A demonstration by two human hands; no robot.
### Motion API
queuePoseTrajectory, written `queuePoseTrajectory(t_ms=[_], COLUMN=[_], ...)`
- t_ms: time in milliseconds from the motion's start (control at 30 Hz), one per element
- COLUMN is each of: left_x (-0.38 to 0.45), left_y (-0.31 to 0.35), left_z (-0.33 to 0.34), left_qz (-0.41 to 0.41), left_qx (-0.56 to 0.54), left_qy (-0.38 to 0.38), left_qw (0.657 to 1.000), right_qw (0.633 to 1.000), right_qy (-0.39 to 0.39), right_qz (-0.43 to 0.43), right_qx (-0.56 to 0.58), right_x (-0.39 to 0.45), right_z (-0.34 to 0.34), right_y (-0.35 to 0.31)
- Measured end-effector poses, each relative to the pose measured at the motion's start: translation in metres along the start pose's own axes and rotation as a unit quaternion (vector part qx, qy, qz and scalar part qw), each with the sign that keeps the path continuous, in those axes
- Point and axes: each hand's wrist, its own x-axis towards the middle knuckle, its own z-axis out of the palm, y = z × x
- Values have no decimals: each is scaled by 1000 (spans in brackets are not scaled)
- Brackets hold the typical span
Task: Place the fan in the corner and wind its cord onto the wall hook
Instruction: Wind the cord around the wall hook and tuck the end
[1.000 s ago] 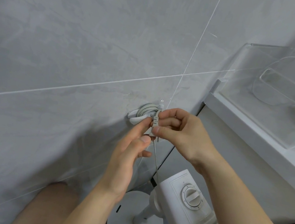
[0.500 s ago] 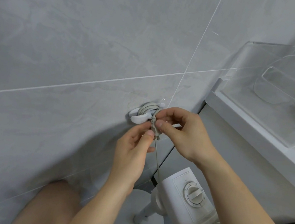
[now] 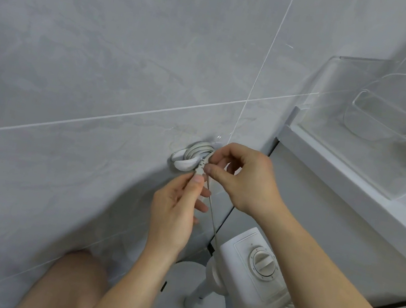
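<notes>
Now both hands (image 3: 218,181) pinch the plug (image 3: 200,167) upright beside the hook (image 3: 184,163).

White fan (image 3: 253,276), light grey cord (image 3: 198,151), white hook (image 3: 185,163), grey marbled wall tiles (image 3: 92,53)

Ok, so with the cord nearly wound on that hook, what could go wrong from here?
1. The coils sit bunched on a small wall hook; if the left hand and right hand let go of the plug end before it is tucked in, the winding may unravel.
2. The cord runs fairly straight down to the fan; pulling harder might strain the hook or tilt the fan.
</notes>
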Motion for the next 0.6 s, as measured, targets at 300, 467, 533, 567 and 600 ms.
queuePoseTrajectory(t_ms=[300,467,533,567,600], left_x=[0,-1,-2,-2,-2], left_y=[-4,-3,-3,-4,-5], left_z=[-1,0,2,3,4], left_qz=[23,29,30,28,24], left_qx=[17,16,27,35,43], left_qy=[-12,-15,-18,-16,-13], left_qw=[1000,999,999,999,999], right_qw=[991,975,971,969,967], right_qy=[-24,-66,-67,-68,-70], right_qz=[123,174,191,202,211], right_qx=[41,120,128,125,123], right_x=[4,1,1,2,2], right_z=[-6,-8,-9,-9,-8], right_y=[-6,-11,-10,-9,-8])
